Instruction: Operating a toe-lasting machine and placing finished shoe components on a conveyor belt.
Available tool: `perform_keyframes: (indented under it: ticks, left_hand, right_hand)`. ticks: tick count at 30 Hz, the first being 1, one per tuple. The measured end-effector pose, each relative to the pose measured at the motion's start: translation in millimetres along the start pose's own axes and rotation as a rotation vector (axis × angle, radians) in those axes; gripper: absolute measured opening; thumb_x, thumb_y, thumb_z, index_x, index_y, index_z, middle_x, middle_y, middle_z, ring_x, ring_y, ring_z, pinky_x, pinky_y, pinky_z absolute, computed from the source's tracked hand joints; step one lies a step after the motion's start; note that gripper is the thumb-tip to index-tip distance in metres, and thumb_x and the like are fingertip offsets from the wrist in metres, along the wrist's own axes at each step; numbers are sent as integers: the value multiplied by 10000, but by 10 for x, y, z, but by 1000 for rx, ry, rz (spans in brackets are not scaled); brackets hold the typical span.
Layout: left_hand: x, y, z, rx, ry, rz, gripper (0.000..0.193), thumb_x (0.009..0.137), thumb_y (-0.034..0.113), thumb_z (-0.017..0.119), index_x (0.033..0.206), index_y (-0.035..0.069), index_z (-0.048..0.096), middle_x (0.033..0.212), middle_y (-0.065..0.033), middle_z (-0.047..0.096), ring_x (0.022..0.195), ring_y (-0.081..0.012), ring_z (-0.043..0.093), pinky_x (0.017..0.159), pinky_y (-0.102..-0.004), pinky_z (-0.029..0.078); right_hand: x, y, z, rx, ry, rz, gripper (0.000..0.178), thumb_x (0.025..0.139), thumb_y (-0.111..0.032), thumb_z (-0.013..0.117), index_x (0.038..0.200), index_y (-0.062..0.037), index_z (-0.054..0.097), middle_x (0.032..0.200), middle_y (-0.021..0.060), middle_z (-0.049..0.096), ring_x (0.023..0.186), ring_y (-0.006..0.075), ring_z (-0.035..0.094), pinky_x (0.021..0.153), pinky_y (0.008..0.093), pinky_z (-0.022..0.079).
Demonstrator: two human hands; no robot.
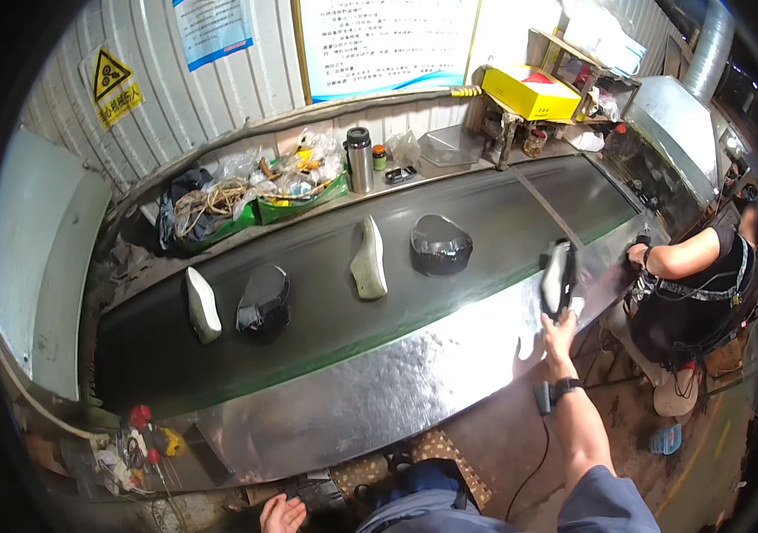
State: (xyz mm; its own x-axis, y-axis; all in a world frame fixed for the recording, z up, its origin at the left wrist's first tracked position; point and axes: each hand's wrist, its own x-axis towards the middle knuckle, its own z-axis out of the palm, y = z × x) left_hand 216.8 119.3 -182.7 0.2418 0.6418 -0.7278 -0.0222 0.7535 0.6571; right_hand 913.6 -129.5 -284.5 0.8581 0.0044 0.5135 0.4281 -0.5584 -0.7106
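My right hand (560,336) reaches out over the metal ledge and is closed on the near end of a black-and-white shoe piece (557,277). That piece is held upright at the edge of the dark conveyor belt (326,306). My left hand (281,513) is low at the bottom edge with its fingers apart, beside a dark object I cannot make out. On the belt lie two white sole-shaped pieces, one at left (203,305) and one in the middle (367,259). To the right of each sits a glossy black rounded piece, one at left (263,300) and one in the middle (441,244).
A shiny metal ledge (379,391) borders the belt. Behind it stand a steel flask (359,162), a green bin of bags and cords (303,206) and a yellow box (530,92). A co-worker (694,284) is at the right. A cable hangs from my right wrist area.
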Motion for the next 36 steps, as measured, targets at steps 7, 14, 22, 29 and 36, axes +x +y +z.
perform_keyframes:
  ticks: [7,14,22,29,36]
  left_hand:
    - [-271,203,-9,27,228,24,470,981,239,667,1366,8,526,1249,-203,638,1145,-343,634,1046,-452,492]
    - [-337,-352,-737,-57,358,-9,433,997,198,646,1361,-3,524,1251,-232,636,1083,-343,681,937,-444,584]
    - [-602,-44,-194,-18,436,-73,580,988,312,662,1456,33,466,1311,-182,615,1225,-320,598,1098,-506,460]
    - [-281,-66,-610,-283,99,7,510,1017,239,615,1427,-22,461,1318,-235,594,1228,-342,598,1052,-501,504]
    - [470,496,637,129,-310,64,526,977,280,642,1389,10,458,1323,-211,574,1232,-346,571,1074,-459,445]
  right_hand:
    - [-102,-1299,2024,833,-556,1017,1209,879,-187,799,1573,-229,-190,1441,272,373,1172,360,541,846,509,607]
    - [102,-2005,2811,1040,-132,999,740,838,-28,793,1402,-154,331,1148,91,601,918,214,656,657,385,644]
    - [-853,-3131,2970,-11,-716,-272,797,729,-268,865,1377,1,487,1434,286,414,1331,453,400,1057,485,462]
    - [-1030,-3213,2562,-234,-720,-229,827,637,-120,817,1381,-5,476,1506,280,292,1287,462,424,1024,472,511]
    - [-1829,-3512,1090,-294,-1123,-467,758,609,-211,814,1296,-30,549,1447,310,328,1239,496,444,928,509,557]
